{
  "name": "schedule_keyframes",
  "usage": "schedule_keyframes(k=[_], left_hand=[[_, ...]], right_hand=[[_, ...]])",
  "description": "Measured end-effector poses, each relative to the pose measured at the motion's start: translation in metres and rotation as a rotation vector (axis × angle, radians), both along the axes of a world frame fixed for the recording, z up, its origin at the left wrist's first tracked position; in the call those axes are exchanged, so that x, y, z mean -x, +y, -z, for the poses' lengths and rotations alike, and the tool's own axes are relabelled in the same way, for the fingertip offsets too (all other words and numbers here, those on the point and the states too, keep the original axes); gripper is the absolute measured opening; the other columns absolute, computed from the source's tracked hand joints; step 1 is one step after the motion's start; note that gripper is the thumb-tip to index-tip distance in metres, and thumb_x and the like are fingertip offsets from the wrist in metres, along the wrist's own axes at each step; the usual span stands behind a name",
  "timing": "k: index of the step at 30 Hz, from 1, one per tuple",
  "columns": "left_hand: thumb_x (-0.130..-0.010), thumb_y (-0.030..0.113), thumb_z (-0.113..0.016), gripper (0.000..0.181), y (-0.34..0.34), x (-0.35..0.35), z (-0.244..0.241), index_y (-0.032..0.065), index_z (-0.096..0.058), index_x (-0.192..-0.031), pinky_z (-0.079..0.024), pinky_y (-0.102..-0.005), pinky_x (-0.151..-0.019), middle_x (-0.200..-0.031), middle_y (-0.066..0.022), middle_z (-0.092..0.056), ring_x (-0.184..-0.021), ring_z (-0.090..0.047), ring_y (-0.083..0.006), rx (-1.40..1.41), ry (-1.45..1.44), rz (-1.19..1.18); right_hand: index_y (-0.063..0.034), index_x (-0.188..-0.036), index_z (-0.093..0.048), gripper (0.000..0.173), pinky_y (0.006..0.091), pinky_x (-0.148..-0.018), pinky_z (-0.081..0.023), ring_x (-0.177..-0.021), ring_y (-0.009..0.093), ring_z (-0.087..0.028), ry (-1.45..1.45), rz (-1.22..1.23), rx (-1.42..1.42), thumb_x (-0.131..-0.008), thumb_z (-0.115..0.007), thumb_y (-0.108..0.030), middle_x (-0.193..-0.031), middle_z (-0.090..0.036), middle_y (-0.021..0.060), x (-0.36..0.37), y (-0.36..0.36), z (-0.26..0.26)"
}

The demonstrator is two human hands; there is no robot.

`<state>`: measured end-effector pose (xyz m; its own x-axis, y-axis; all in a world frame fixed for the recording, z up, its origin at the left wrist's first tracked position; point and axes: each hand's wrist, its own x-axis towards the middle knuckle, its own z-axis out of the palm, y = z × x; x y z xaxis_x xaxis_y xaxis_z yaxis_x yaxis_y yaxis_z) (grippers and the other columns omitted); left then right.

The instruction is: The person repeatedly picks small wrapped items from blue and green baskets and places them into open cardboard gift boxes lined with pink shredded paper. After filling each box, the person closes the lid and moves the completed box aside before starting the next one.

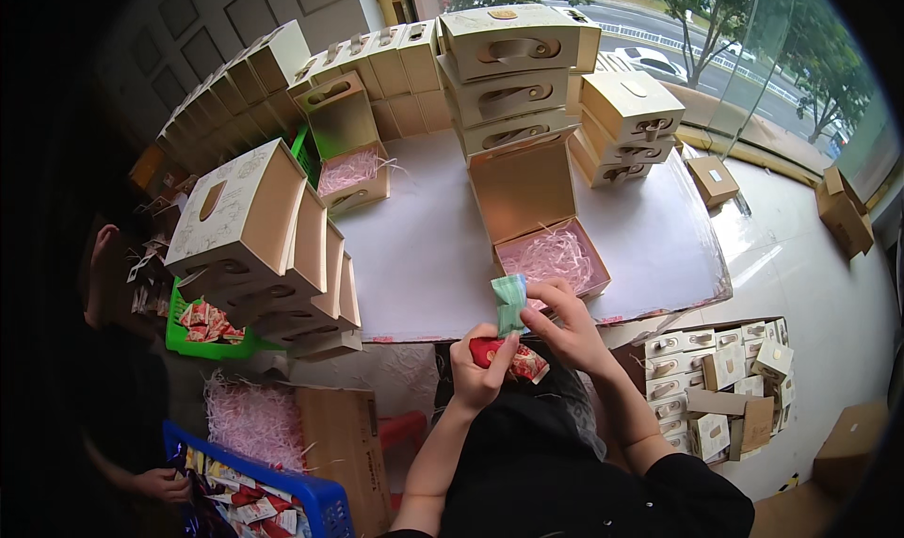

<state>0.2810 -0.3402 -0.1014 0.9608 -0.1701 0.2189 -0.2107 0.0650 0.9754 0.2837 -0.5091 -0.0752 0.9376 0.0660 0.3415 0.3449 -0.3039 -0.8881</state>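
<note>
In my left hand (pixel 479 372) are red wrapped packets (pixel 530 363), one with a patterned wrapper and a cream end. The left thumb also meets the lower end of a pale green wrapped packet (pixel 510 305). My right hand (pixel 572 330) grips the side of this green packet between thumb and forefinger, where a light blue edge shows. Just beyond both hands, an open gift box (pixel 526 192) stands on the table with its lid raised. Pink shredded paper (pixel 554 259) fills it, and no packet can be made out on top.
Stacked gift boxes (pixel 240 213) rise at the left, with more boxes (pixel 515 72) behind. Another open box (pixel 349 174) holds pink shreds. A green basket (pixel 208 333) and blue basket (pixel 325 499) hold packets. Another person's hand (pixel 164 485) touches the blue basket. Boxes fill a carton (pixel 720 386) at right.
</note>
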Motion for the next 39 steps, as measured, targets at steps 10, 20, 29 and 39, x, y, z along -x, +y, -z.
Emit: schedule_keyframes(k=[10,20,29,39], left_hand=[[-0.091,0.011,-0.061,0.013,-0.008,-0.021,0.004,0.0001,-0.055,-0.086,-0.037,-0.0221,-0.052,-0.062,-0.0022,-0.053,-0.053,-0.048,-0.0077,0.117,0.181,-0.045],[-0.093,0.015,-0.060,0.016,-0.016,-0.047,-0.014,0.0018,-0.054,-0.085,-0.036,-0.0216,-0.052,-0.060,-0.0019,-0.052,-0.054,-0.047,-0.0075,0.202,0.200,-0.124],[-0.093,0.019,-0.061,0.017,-0.032,-0.074,-0.034,0.0024,-0.056,-0.090,-0.036,-0.0206,-0.056,-0.065,-0.0006,-0.053,-0.060,-0.047,-0.0066,0.263,0.209,-0.234],[-0.092,0.025,-0.063,0.023,-0.037,-0.078,-0.024,0.0038,-0.058,-0.100,-0.033,-0.0183,-0.055,-0.071,0.0032,-0.051,-0.061,-0.043,-0.0030,0.189,0.206,-0.310]], right_hand=[[-0.0019,-0.113,-0.061,0.031,0.0357,-0.077,-0.050,-0.085,0.029,-0.060,-0.429,0.257,0.483,-0.083,-0.059,0.003,-0.098,-0.059,0.0139,-0.072,-0.042,0.008],[-0.0088,-0.089,-0.071,0.013,0.0394,-0.085,-0.045,-0.101,0.029,-0.055,-0.233,0.135,0.803,-0.079,-0.068,-0.016,-0.098,-0.062,0.0062,-0.090,-0.032,0.025],[-0.0161,-0.119,-0.066,0.051,0.0389,-0.088,-0.043,-0.095,0.024,-0.054,-0.305,-0.239,0.345,-0.074,-0.079,-0.036,-0.098,-0.066,0.0021,-0.058,-0.032,-0.018],[-0.0036,-0.099,-0.065,0.024,0.0352,-0.076,-0.053,-0.089,0.027,-0.065,-0.103,0.084,0.355,-0.075,-0.070,0.000,-0.093,-0.068,0.0116,-0.067,-0.054,0.006]])
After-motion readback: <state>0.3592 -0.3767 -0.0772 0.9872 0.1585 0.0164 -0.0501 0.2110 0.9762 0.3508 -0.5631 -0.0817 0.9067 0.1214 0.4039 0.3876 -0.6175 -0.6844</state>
